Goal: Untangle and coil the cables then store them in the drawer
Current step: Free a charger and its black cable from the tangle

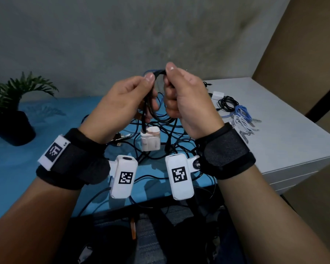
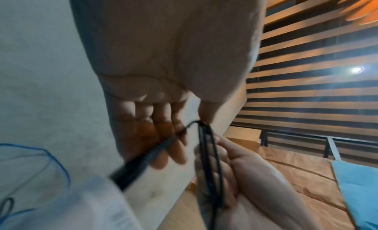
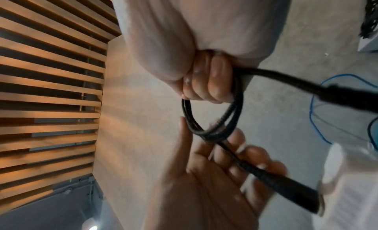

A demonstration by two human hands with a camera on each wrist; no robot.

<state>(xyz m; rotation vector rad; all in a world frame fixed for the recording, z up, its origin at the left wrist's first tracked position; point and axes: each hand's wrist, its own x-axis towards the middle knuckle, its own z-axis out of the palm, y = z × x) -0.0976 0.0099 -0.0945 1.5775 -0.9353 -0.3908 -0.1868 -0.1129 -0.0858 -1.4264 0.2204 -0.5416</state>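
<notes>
Both hands are raised over the blue table (image 1: 46, 149). My right hand (image 1: 168, 77) grips a small coil of black cable (image 1: 151, 105) in its curled fingers (image 3: 208, 81); the coil's loops (image 3: 212, 120) hang below them. My left hand (image 1: 151, 90) pinches the same coil (image 2: 208, 152) with the thumb, and the cable's tail runs across its fingers (image 3: 235, 157). That tail ends in a white charger (image 1: 150, 139) dangling below the hands. A tangle of black and blue cables (image 1: 166, 128) lies on the table beneath.
A white drawer cabinet (image 1: 286, 134) stands at the right, its drawers closed. On its top lie a black coil (image 1: 228, 103), a blue coil (image 1: 243, 111) and a white coil (image 1: 242, 124). A potted plant (image 1: 11, 111) stands at the table's far left.
</notes>
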